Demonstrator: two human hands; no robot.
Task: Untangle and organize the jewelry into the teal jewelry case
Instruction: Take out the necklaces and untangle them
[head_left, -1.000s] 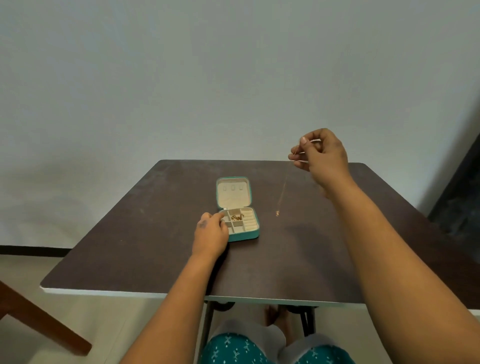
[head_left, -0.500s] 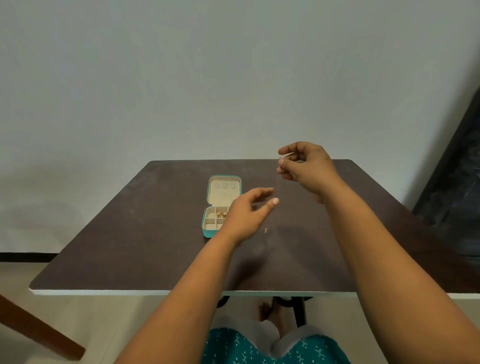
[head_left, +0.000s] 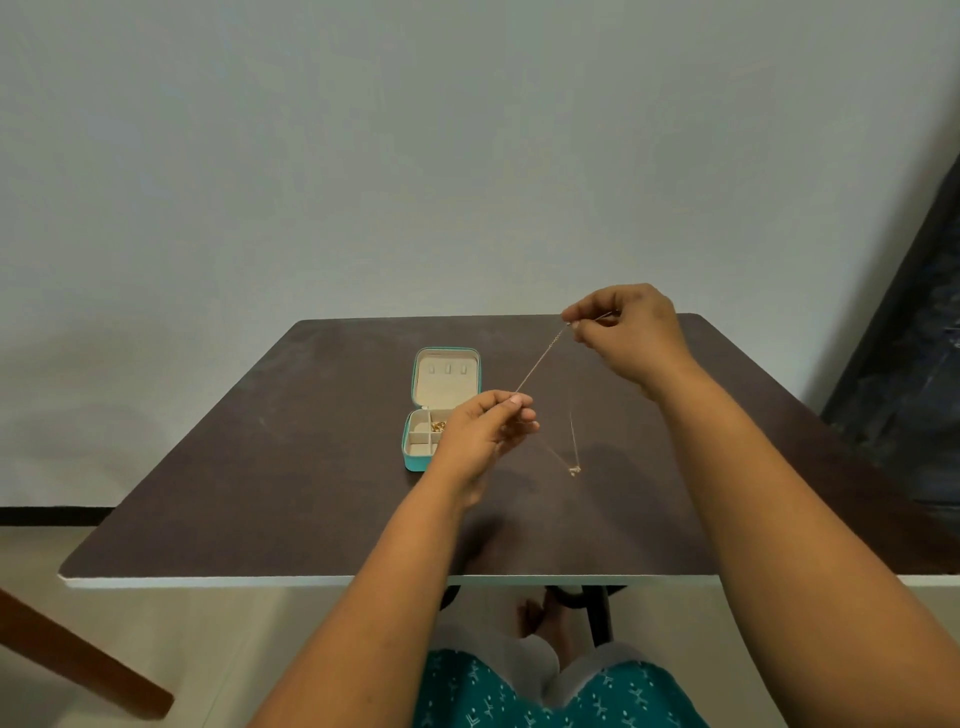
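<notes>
A teal jewelry case (head_left: 417, 462) lies open on the dark table (head_left: 291, 467), its cream lid (head_left: 445, 382) tilted back. A small heap of gold jewelry (head_left: 439, 426) sits in one of its compartments. Both hands hold a thin gold chain necklace (head_left: 540, 361) above the table. My right hand (head_left: 631, 332) pinches one end up high. Lower down, just right of the case, my left hand (head_left: 485, 431) pinches the chain too. From there the chain droops in a loop to a small pendant (head_left: 574, 471) just above the tabletop.
The table's white front edge (head_left: 311, 581) runs across near my lap. A brown wooden leg (head_left: 78, 660) slants in at the lower left. A dark panel (head_left: 904, 364) leans against the wall at the right. A metal table leg (head_left: 597, 613) stands below.
My left hand left the case, rose and took hold of the chain. My right hand came lower and nearer, and the chain now stretches between both hands.
</notes>
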